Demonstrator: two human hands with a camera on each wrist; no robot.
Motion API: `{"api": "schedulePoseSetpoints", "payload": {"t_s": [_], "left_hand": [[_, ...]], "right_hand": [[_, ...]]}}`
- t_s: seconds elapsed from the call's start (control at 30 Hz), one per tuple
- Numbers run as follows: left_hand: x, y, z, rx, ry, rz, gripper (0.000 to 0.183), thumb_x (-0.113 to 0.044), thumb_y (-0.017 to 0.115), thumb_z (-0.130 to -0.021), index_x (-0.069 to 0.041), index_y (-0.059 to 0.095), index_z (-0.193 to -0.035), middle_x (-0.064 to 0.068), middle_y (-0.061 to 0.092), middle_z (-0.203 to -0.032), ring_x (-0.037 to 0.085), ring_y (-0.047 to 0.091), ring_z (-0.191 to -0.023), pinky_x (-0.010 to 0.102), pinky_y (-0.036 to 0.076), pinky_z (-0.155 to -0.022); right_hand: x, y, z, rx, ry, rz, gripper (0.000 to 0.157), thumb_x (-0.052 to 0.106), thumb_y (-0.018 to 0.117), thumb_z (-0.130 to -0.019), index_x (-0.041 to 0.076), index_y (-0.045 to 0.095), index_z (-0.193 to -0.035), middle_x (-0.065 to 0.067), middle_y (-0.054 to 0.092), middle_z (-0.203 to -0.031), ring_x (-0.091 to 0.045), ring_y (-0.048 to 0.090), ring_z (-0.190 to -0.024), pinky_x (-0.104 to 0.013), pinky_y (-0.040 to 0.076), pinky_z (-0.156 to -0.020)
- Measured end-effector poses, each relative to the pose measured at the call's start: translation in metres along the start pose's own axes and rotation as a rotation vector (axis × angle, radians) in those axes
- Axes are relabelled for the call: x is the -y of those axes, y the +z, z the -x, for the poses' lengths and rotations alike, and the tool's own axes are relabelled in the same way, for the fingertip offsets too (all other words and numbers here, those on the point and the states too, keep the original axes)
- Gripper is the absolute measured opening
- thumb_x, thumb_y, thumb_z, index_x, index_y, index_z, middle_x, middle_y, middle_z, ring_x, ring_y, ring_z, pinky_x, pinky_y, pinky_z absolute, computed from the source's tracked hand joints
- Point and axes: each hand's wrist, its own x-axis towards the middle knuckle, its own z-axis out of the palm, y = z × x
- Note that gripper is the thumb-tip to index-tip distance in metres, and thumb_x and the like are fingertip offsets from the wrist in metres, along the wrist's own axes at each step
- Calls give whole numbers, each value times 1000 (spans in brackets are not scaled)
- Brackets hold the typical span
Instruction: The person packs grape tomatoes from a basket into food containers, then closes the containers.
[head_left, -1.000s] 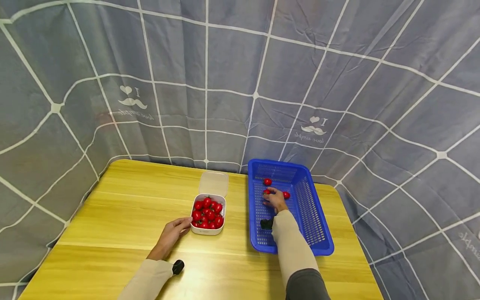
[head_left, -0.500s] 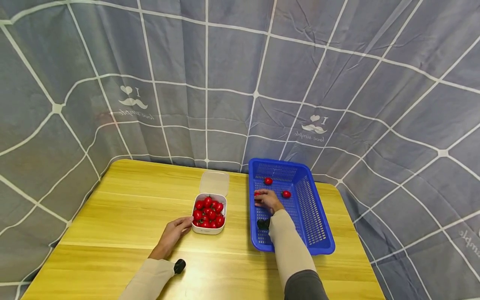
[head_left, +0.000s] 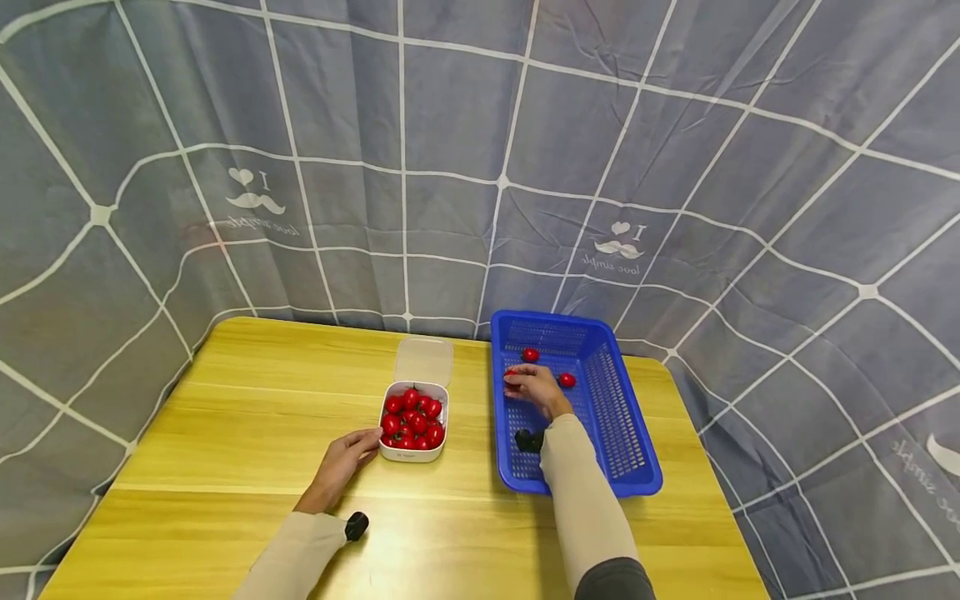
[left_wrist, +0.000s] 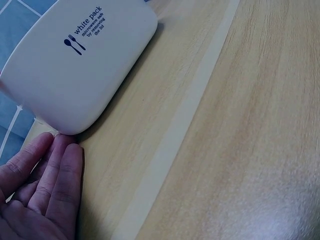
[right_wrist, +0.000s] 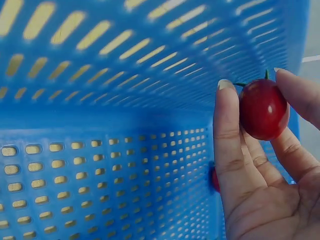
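Between its thumb and fingers my right hand [head_left: 536, 388] holds a cherry tomato [right_wrist: 263, 110] with a green stem, inside the blue basket [head_left: 637, 433] near its left wall. Two other cherry tomatoes lie on the basket floor, one farther back [head_left: 530, 355] and one right of the hand [head_left: 567, 380]. To the left, a white lunch box [head_left: 412, 455] is filled with several cherry tomatoes [head_left: 411, 419]. My left hand [head_left: 347, 463] touches its near left corner; in the left wrist view, straight fingertips [left_wrist: 60, 140] meet the printed box [left_wrist: 95, 65] low at the corner.
The box's pale lid [head_left: 424, 360] lies tipped back behind it. Both stand on a yellow wooden table [head_left: 247, 400]. A grey curtain [head_left: 360, 208] with white lines hangs close behind the table and along its sides.
My right hand has moved left within the basket, toward its left wall, and lifted a cherry tomato slightly. My left hand has stayed at the box corner. The head view has shifted slightly.
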Motion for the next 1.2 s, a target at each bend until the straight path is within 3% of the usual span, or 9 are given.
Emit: {"api": "schedulePoseSetpoints", "payload": {"t_s": [0.17, 0.37, 0.47, 0.67, 0.9, 1.2], "left_hand": [[1, 0, -1, -9, 6, -2, 60, -34, 61, -96, 13, 49, -131, 23, 50, -134, 12, 56, -108, 30, 48, -102], [0, 0, -1, -8, 8, -4, 58, -33, 60, -96, 13, 50, -131, 23, 50, -134, 12, 56, -108, 30, 48, -101], [-1, 0, -1, -2, 5, -12, 60, -34, 60, -96, 12, 49, -132, 24, 49, -135, 13, 56, -111, 29, 48, -102], [-2, -1, 0, 12, -1, -24, 62, -36, 59, -97, 13, 46, -134, 25, 47, -137, 17, 54, -115, 31, 46, -103], [-3, -2, -1, 18, -7, -24, 65, -37, 60, -96, 13, 45, -135, 26, 46, -138, 17, 53, -116, 31, 46, -104], [-1, -2, 1, 15, 4, -16, 62, -36, 60, -96, 12, 48, -133, 24, 48, -137, 14, 54, -112, 28, 48, -102]], "right_hand": [[4, 2, 8, -6, -26, -13, 21, -8, 61, -89, -13, 56, -109, -5, 64, -79, -17, 66, -69, -38, 61, -79], [13, 7, 19, -40, -55, -16, 18, -6, 64, -89, -11, 59, -105, -12, 67, -83, -20, 67, -68, -42, 60, -79], [18, 9, 24, -60, -83, -3, 19, -2, 67, -88, -11, 60, -104, -15, 68, -86, -21, 66, -67, -37, 62, -72], [27, 15, 32, -82, -129, -40, 17, -2, 68, -87, -10, 62, -100, -8, 67, -78, -19, 64, -62, -25, 59, -57], [37, 37, 41, -10, -187, -38, 17, -8, 66, -85, -12, 59, -100, -7, 67, -77, -16, 64, -61, -25, 60, -58], [37, 82, 42, 126, -154, -24, 19, -9, 67, -84, -8, 57, -100, -10, 69, -82, -16, 67, -63, -33, 62, -66]]}}
